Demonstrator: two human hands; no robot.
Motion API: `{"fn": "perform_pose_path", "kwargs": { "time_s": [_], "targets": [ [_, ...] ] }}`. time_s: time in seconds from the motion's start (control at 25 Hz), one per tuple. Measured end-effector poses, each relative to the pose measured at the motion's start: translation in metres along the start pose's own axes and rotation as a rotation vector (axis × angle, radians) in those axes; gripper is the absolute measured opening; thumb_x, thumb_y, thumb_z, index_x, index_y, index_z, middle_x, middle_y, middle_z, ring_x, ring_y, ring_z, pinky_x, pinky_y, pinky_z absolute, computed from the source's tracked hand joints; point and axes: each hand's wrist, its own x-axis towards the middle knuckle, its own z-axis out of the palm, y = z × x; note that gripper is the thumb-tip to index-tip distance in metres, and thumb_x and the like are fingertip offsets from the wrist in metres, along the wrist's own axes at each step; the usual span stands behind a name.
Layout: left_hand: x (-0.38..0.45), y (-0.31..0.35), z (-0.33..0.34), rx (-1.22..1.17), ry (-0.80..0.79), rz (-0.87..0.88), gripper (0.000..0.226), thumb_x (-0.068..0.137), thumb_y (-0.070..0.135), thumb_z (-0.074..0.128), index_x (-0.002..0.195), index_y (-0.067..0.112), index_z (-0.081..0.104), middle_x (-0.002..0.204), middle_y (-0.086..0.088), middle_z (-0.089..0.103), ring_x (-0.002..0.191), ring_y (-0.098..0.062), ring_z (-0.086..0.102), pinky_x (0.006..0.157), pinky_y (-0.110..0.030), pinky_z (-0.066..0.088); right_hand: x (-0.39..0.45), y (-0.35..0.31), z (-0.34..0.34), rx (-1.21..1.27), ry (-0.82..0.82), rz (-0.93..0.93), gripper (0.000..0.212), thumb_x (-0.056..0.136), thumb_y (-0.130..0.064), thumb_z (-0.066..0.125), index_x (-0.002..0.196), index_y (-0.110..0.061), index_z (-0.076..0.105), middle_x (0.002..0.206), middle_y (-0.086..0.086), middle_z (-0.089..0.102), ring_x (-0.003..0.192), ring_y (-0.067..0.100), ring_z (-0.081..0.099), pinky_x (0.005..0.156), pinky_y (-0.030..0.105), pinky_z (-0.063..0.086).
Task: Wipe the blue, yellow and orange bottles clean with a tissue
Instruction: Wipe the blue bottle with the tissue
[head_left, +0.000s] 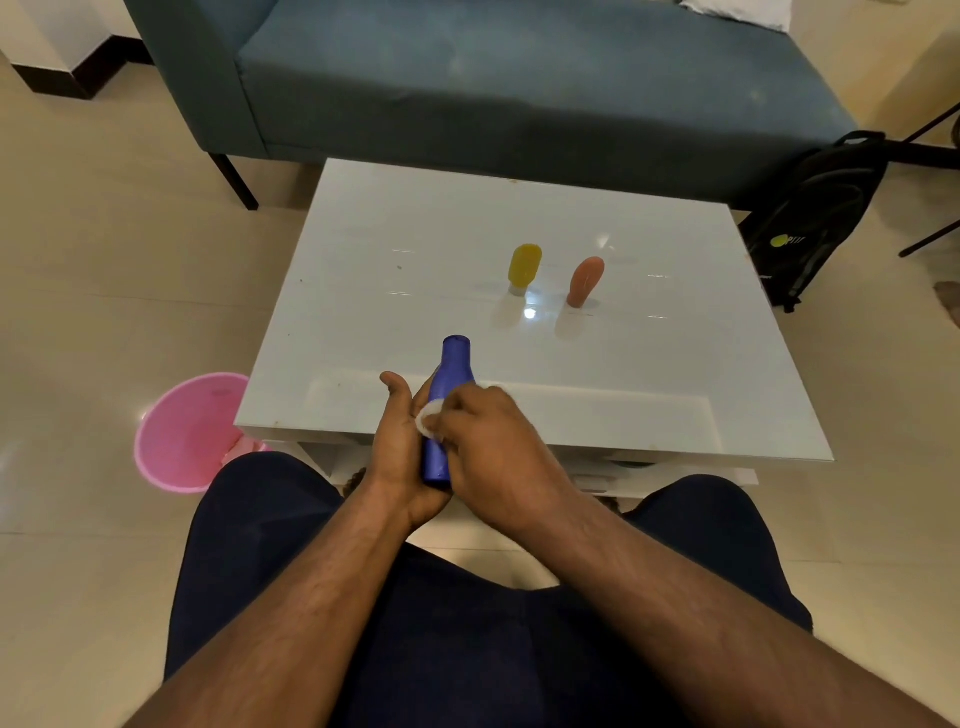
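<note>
White glossy table (363, 291) stands before a teal sofa (493, 83), a pink bin (182, 436) on the floor to its left. At its near edge the left hand (397, 447) wraps the blue bottle (448, 400), thumb up, its fingers hidden behind the body. The right hand (488, 441) pinches a white tissue (428, 418) against the bottle's side, covering most of it. Beyond the grip, well apart, stand the yellow bottle (524, 266) and orange bottle (585, 280), cap down.

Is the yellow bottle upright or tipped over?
Upright: the yellow bottle stands cap-down on the white table, beside the orange bottle.
</note>
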Motion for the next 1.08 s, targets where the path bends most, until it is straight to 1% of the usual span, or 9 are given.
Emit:
{"fn": "perform_pose_path", "kwargs": {
  "time_s": [0.08, 0.2, 0.24, 0.4, 0.56, 0.72, 0.88, 0.96, 1.08],
  "targets": [
    [0.001, 0.003, -0.001, 0.02, 0.005, 0.007, 0.08, 0.089, 0.079, 0.032, 0.136, 0.021, 0.063, 0.103, -0.012, 0.074, 0.094, -0.027, 0.072, 0.085, -0.042, 0.058, -0.009, -0.004, -0.002, 0.014, -0.058, -0.065, 0.024, 0.084, -0.009, 0.064, 0.107, -0.015, 0.068, 0.1, 0.003, 0.062, 0.092, 0.02, 0.052, 0.084, 0.033, 0.048],
    [0.0, 0.001, 0.003, 0.042, 0.01, -0.005, 0.075, 0.09, 0.073, 0.041, 0.131, 0.014, 0.063, 0.103, -0.014, 0.073, 0.091, -0.027, 0.072, 0.082, -0.043, 0.059, 0.003, 0.017, -0.01, 0.121, 0.098, 0.111, 0.016, 0.09, -0.015, 0.059, 0.103, -0.017, 0.068, 0.094, 0.002, 0.06, 0.086, 0.021, 0.055, 0.076, 0.028, 0.048],
    [0.0, -0.001, 0.002, 0.051, 0.022, -0.012, 0.072, 0.091, 0.069, 0.045, 0.129, 0.011, 0.063, 0.102, -0.014, 0.073, 0.089, -0.027, 0.071, 0.081, -0.042, 0.059, 0.005, 0.019, -0.011, 0.143, 0.098, 0.159, 0.016, 0.092, -0.018, 0.057, 0.104, -0.017, 0.067, 0.094, 0.001, 0.059, 0.086, 0.02, 0.055, 0.077, 0.028, 0.048],
    [0.0, 0.003, -0.001, 0.024, 0.035, -0.055, 0.062, 0.093, 0.063, 0.051, 0.116, 0.007, 0.064, 0.088, -0.012, 0.071, 0.078, -0.023, 0.071, 0.071, -0.036, 0.062, -0.015, 0.008, -0.005, 0.183, 0.03, 0.061, 0.019, 0.091, -0.017, 0.057, 0.107, -0.018, 0.068, 0.096, 0.0, 0.062, 0.089, 0.018, 0.055, 0.081, 0.032, 0.049],
    [0.0, 0.003, 0.0, 0.064, 0.069, -0.031, 0.054, 0.094, 0.06, 0.053, 0.11, 0.011, 0.067, 0.088, -0.011, 0.072, 0.078, -0.023, 0.07, 0.077, -0.038, 0.057, -0.004, 0.023, -0.01, 0.256, 0.089, 0.257, 0.02, 0.095, -0.024, 0.049, 0.099, -0.015, 0.066, 0.092, 0.001, 0.06, 0.083, 0.016, 0.057, 0.079, 0.036, 0.051],
    [0.003, 0.005, -0.004, 0.019, 0.063, -0.059, 0.064, 0.092, 0.062, 0.055, 0.125, 0.008, 0.062, 0.097, -0.009, 0.071, 0.084, -0.023, 0.068, 0.083, -0.038, 0.056, -0.024, 0.001, -0.004, 0.165, -0.009, 0.031, 0.021, 0.089, -0.011, 0.058, 0.108, -0.016, 0.066, 0.095, 0.002, 0.06, 0.086, 0.019, 0.054, 0.079, 0.033, 0.05],
    [0.004, 0.003, -0.004, -0.013, 0.049, -0.05, 0.061, 0.091, 0.06, 0.057, 0.125, 0.01, 0.062, 0.098, -0.009, 0.07, 0.085, -0.023, 0.069, 0.081, -0.039, 0.058, -0.012, 0.012, -0.008, 0.166, 0.038, 0.147, 0.022, 0.091, -0.014, 0.056, 0.112, -0.016, 0.065, 0.101, 0.003, 0.06, 0.091, 0.019, 0.054, 0.083, 0.034, 0.05],
    [0.002, 0.003, -0.002, -0.003, 0.056, -0.059, 0.063, 0.092, 0.062, 0.055, 0.124, 0.007, 0.062, 0.096, -0.009, 0.072, 0.088, -0.023, 0.071, 0.084, -0.04, 0.057, -0.016, 0.0, -0.005, 0.118, 0.007, 0.072, 0.024, 0.087, -0.01, 0.058, 0.108, -0.015, 0.066, 0.098, 0.004, 0.061, 0.089, 0.021, 0.053, 0.083, 0.035, 0.049],
    [0.003, 0.004, -0.002, 0.034, 0.102, -0.038, 0.06, 0.094, 0.061, 0.053, 0.118, 0.008, 0.066, 0.093, -0.009, 0.077, 0.09, -0.024, 0.075, 0.079, -0.04, 0.058, -0.031, -0.004, -0.003, 0.109, -0.071, -0.054, 0.028, 0.082, -0.006, 0.061, 0.108, -0.017, 0.067, 0.098, 0.002, 0.062, 0.088, 0.021, 0.054, 0.082, 0.031, 0.047]
  ]
}}
